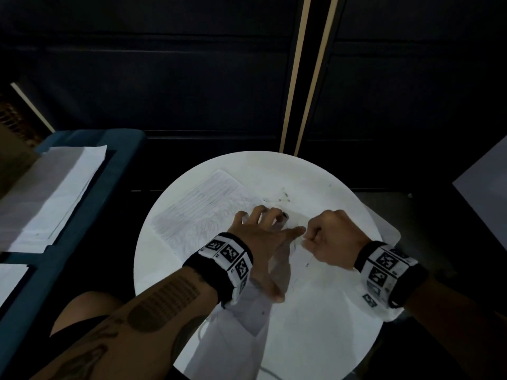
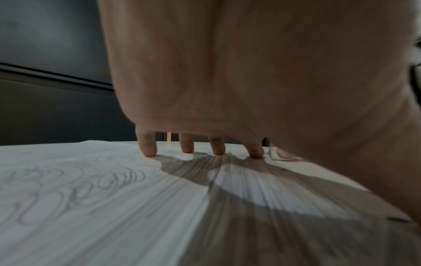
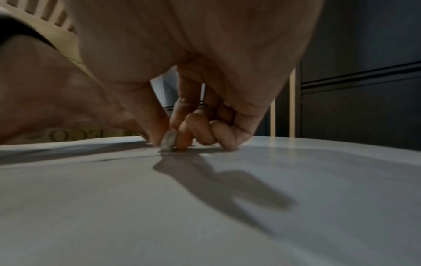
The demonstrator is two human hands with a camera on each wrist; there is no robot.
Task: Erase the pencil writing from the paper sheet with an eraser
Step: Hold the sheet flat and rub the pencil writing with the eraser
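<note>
Right hand [image 3: 173,142] pinches eraser [image 3: 168,143] on sheet [image 1: 197,215], left hand [image 1: 263,242] splayed flat holding it on surface [image 1: 329,311]; I'd rub w/ short light strokes toward remaining scribbles.

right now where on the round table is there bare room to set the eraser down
Bare top lies on the round table near the person, below the right hand, and along the far rim beyond the eraser crumbs. The middle is crowded: left hand pressing the paper sheet.
</note>
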